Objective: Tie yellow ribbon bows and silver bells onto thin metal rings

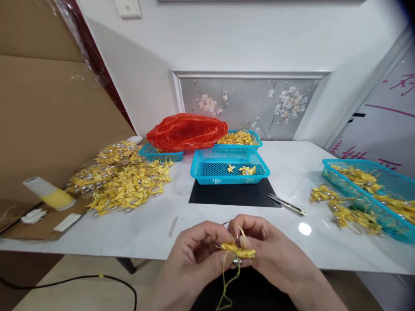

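Apparently knotting cord (pixel 225 285) on yellow bow (pixel 239 250), pinched in left hand (pixel 196 255) and right hand (pixel 275 250) fingers, in front of black mat (pixel 223 195); probably needs cord pulled taut.

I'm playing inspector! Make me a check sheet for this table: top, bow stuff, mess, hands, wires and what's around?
Surface: white tabletop, black mat under the middle basket.
Job's things: yellow bow with silvery bead, yellow cord hanging below.
Clutter: bow pile left, red bag at the back, scissors by the mat's right edge.
Hands: left hand and right hand pinch the bow between their fingers.
Cables: black cable below the table, left.
Surroundings: cardboard left, floral panel behind, written-on board right.
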Demonstrator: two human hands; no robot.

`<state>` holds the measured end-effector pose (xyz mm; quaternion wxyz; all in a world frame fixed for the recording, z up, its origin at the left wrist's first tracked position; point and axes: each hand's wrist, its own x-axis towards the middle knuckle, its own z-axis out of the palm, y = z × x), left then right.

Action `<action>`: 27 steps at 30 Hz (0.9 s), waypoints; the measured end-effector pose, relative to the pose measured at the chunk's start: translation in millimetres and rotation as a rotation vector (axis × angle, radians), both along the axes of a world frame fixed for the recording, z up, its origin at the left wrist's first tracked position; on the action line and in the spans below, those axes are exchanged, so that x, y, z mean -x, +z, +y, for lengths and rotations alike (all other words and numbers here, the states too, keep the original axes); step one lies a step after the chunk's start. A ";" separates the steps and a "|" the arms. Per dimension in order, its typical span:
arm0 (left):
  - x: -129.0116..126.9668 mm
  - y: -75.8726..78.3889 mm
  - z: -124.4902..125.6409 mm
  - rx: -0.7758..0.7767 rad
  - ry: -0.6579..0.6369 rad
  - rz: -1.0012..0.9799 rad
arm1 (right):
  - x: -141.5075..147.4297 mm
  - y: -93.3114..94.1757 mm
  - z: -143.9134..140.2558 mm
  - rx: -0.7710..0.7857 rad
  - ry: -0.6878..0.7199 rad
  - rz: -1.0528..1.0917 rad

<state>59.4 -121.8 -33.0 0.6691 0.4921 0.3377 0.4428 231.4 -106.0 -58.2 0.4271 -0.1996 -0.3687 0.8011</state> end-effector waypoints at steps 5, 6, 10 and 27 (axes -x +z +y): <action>-0.2 0.7 0.8 0.012 -0.002 -0.011 | 8.4 0.3 -1.7 0.099 -0.038 0.098; -0.3 0.2 0.4 0.018 -0.006 -0.021 | 9.7 0.0 -1.1 0.118 -0.070 0.116; -1.7 -0.6 -1.3 0.068 -0.026 -0.102 | 7.3 -9.3 8.5 0.219 -0.300 0.181; -3.3 4.7 -5.0 0.241 -0.068 -0.374 | -100.0 -49.4 49.8 -0.085 -1.241 0.123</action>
